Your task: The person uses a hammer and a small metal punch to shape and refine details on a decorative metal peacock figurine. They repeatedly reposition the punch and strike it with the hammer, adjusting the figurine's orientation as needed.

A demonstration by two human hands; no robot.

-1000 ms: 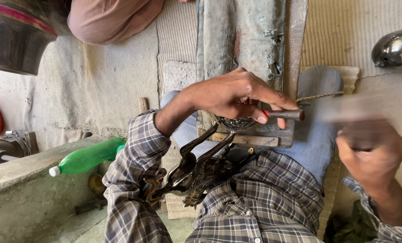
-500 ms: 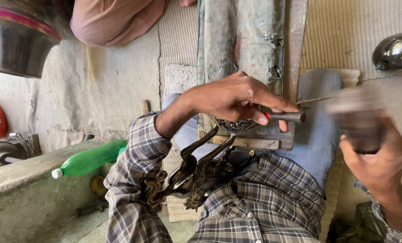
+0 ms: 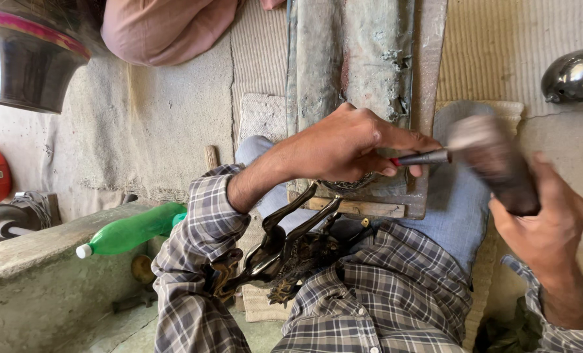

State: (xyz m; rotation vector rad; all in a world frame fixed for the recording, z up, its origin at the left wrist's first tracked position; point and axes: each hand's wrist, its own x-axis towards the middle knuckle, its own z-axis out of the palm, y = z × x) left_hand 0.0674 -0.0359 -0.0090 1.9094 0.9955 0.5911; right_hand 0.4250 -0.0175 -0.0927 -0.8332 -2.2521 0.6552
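Largest first: the long grey metal slab (image 3: 353,65) runs away from you, its near end over your lap. Against that end lies a dark ornamental metal piece (image 3: 291,252) with curved horns — how much is worked, you cannot tell. Your right hand (image 3: 543,225) has its grip closed round a blurred mallet (image 3: 494,163), touching the chisel's end. Your left hand (image 3: 343,147) pinches the thin chisel (image 3: 422,158) shut-fingered — striking looks underway, not finished.

Left hand (image 3: 350,147) pinched, right hand (image 3: 549,225) fisted
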